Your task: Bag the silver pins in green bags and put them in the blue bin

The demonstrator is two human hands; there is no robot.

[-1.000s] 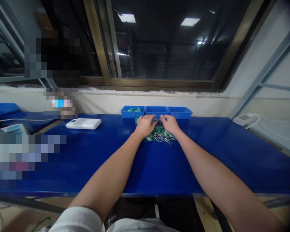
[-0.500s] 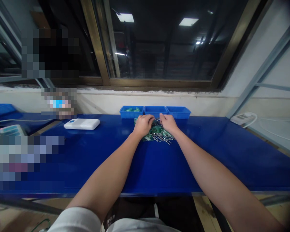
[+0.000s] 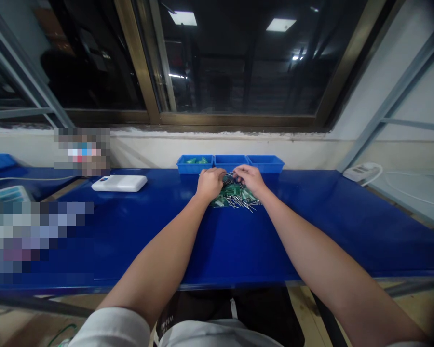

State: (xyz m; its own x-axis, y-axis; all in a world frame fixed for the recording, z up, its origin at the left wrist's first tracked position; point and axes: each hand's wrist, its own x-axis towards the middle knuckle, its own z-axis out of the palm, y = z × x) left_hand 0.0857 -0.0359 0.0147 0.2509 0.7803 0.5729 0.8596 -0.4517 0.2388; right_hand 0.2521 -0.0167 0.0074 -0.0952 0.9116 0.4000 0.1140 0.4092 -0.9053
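Note:
A heap of small green parts with metal pins [image 3: 235,196] lies on the blue table [image 3: 238,241], just in front of a row of three small blue bins [image 3: 230,163]. My left hand [image 3: 210,183] rests on the left side of the heap with its fingers curled over the parts. On the right side of the heap, my right hand [image 3: 251,179] has its fingertips down among the parts. Whether either hand grips a part is hidden by the fingers. The leftmost bin [image 3: 195,164] holds a few green parts.
A flat white device [image 3: 119,183] lies on the table to the left. On the sill at far right sits a white unit with a cable [image 3: 361,172]. Blurred things fill the left edge. A dark window runs behind the bins.
Both hands stay on the heap; the fingers have shifted slightly among the parts. The view has tilted a little, so everything sits slightly higher in the frame.

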